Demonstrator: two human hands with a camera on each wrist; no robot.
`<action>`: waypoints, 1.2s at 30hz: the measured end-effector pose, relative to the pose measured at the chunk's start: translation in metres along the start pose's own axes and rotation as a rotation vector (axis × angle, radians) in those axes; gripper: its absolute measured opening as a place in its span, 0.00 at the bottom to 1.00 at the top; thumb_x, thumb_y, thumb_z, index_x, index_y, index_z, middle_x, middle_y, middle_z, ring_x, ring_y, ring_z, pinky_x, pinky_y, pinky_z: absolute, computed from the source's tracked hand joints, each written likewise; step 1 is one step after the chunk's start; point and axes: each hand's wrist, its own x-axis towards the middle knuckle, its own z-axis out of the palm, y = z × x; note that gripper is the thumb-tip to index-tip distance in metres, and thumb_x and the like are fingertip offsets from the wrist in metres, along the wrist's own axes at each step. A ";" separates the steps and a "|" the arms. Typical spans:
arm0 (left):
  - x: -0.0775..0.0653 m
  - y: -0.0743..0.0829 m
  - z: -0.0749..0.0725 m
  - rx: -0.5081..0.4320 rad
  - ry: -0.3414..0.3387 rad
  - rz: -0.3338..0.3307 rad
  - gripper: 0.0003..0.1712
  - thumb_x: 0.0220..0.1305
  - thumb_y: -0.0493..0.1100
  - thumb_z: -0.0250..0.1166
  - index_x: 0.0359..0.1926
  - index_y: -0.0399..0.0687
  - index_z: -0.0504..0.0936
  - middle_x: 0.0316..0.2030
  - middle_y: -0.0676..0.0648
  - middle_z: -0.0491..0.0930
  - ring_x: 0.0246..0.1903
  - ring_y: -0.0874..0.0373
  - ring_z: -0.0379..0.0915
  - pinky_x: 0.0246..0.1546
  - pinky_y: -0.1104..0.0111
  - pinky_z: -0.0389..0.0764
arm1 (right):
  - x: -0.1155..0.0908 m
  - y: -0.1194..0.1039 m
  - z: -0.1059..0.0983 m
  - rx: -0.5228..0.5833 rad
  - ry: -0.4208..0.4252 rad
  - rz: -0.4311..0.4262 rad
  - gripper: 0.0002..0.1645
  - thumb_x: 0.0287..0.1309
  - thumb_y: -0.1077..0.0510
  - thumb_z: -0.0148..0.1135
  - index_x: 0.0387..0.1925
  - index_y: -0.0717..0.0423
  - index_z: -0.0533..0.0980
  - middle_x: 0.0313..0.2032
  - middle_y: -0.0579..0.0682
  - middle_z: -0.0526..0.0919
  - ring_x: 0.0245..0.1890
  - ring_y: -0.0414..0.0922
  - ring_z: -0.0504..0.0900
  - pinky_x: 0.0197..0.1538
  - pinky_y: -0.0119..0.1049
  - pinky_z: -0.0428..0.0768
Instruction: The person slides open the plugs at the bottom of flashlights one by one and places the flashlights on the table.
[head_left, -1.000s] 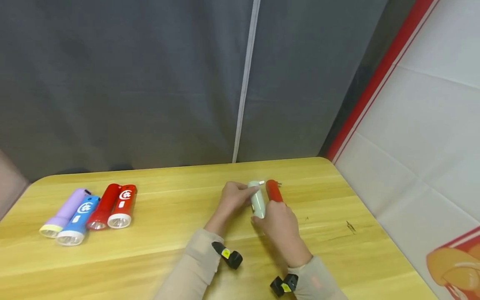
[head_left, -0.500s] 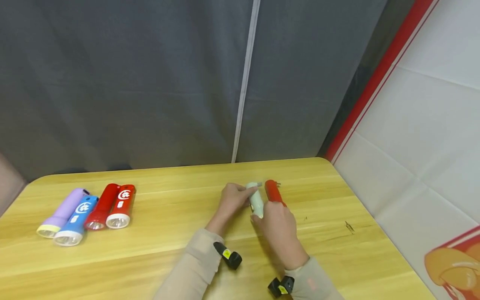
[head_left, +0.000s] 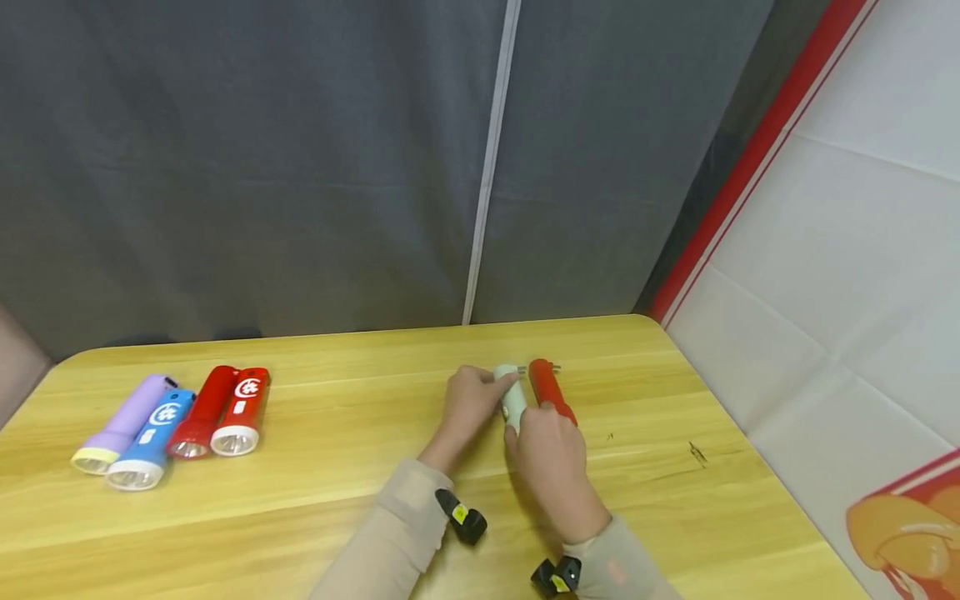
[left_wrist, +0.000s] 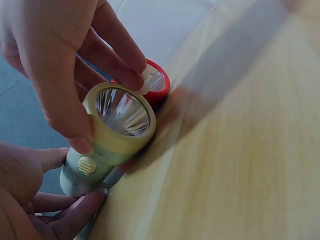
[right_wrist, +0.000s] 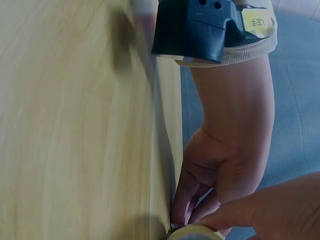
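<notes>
A pale green flashlight (head_left: 513, 403) with a cream head lies on the table, prongs sticking out of its far end. My left hand (head_left: 468, 407) pinches its tail end between thumb and fingers. Round its head, my right hand (head_left: 553, 467) curls thumb and fingers, as the left wrist view shows; its lens (left_wrist: 122, 112) and cream button (left_wrist: 86, 165) face that camera. Close on the right lies a red flashlight (head_left: 546, 383) with prongs, its near end partly hidden by my right hand. Whether my right fingertips touch its red rim (left_wrist: 163, 85), I cannot tell.
At the table's left lie a purple flashlight (head_left: 135, 414), a blue flashlight (head_left: 153, 433), a dark red flashlight (head_left: 204, 412) and a red flashlight with a white rim (head_left: 243, 408). A grey curtain (head_left: 300, 167) hangs behind the table (head_left: 360, 483); a white panel (head_left: 847, 250) borders the right.
My right hand has shifted slightly left, and more of the red flashlight beside it shows. The prongs of the green flashlight appear at a slightly different angle. My left hand keeps its pinch.
</notes>
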 end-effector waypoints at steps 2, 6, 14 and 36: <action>0.000 0.000 0.001 0.006 -0.005 0.001 0.30 0.64 0.53 0.70 0.10 0.50 0.69 0.09 0.56 0.61 0.13 0.63 0.56 0.15 0.73 0.55 | 0.000 0.000 0.000 0.002 -0.002 0.002 0.20 0.53 0.52 0.74 0.18 0.62 0.77 0.20 0.52 0.72 0.14 0.45 0.71 0.14 0.37 0.68; 0.000 0.000 0.001 0.019 -0.028 0.009 0.28 0.65 0.51 0.69 0.11 0.49 0.71 0.10 0.55 0.62 0.13 0.63 0.56 0.15 0.73 0.56 | 0.000 0.001 0.001 -0.001 0.002 0.005 0.21 0.54 0.53 0.73 0.17 0.61 0.76 0.22 0.54 0.73 0.14 0.45 0.71 0.14 0.37 0.69; -0.001 0.002 0.002 0.013 -0.059 -0.007 0.26 0.67 0.50 0.68 0.13 0.48 0.72 0.11 0.55 0.62 0.14 0.62 0.58 0.15 0.73 0.58 | 0.002 0.004 0.002 -0.010 0.015 0.004 0.21 0.54 0.52 0.73 0.17 0.60 0.76 0.23 0.54 0.75 0.15 0.47 0.74 0.15 0.40 0.72; -0.002 0.004 0.004 0.033 -0.059 -0.017 0.26 0.66 0.51 0.68 0.14 0.49 0.71 0.11 0.55 0.63 0.14 0.62 0.59 0.15 0.73 0.59 | 0.005 0.005 0.004 -0.062 0.038 0.010 0.20 0.56 0.50 0.71 0.21 0.62 0.79 0.28 0.57 0.78 0.19 0.49 0.75 0.16 0.43 0.73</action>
